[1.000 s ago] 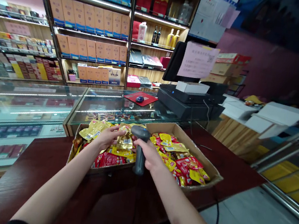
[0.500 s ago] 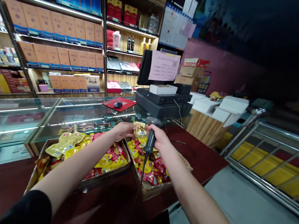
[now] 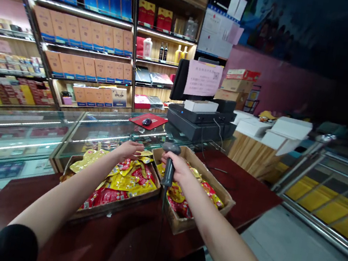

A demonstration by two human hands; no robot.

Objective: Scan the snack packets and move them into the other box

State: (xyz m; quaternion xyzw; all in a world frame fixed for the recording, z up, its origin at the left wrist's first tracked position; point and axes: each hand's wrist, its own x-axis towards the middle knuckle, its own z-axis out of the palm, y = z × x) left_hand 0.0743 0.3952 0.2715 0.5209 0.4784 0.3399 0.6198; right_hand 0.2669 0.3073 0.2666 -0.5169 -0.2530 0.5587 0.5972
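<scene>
My right hand is wrapped round the grip of a dark grey barcode scanner, whose head points away and to the left. It hangs over the near-left side of the right cardboard box, which holds red and yellow snack packets. My left hand hovers over the back of the left cardboard box, fingers stretched out and apart, nothing visible in them. Yellow and red packets fill that box, with gold packets at its left end. A yellow packet lies just under my left fingertips.
Behind the boxes runs a glass display counter with a mouse on a red pad. A register with a monitor stands at the back. The scanner's cable hangs toward me. A metal railing is on the right.
My left hand has moved left from beside the scanner to above the left box, and the gold packet it held is out of its fingers. My right hand still grips the scanner.
</scene>
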